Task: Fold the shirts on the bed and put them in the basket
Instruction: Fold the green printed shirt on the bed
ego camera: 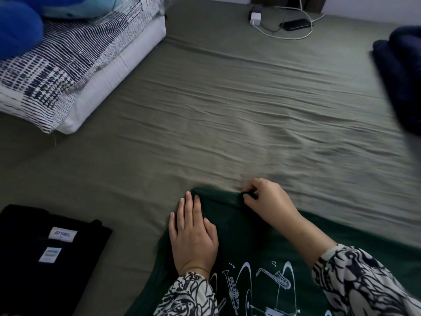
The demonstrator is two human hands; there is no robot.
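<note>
Left hand [193, 236] lies flat, palm down, fingers straight and close together pointing away from the person, thumb tucked alongside. Right hand [266, 199] sits just beyond and to the right of it, fingers curled, thumb and fingertips pinching a fold of dark fabric, knuckles up. Right forearm is bare, running back to the lower right. Both wrists come out of black-and-white patterned sleeves [355, 281]. Hands near each other, not touching.

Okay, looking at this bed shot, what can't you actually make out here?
- Basket: not in the head view at all.
- Green shirt: lower part cut off by the bottom edge, partly covered by both arms.
- Dark blue bundle: motion-blurred, cut by the right edge.
- Black shirt: label text too small to read.
</note>
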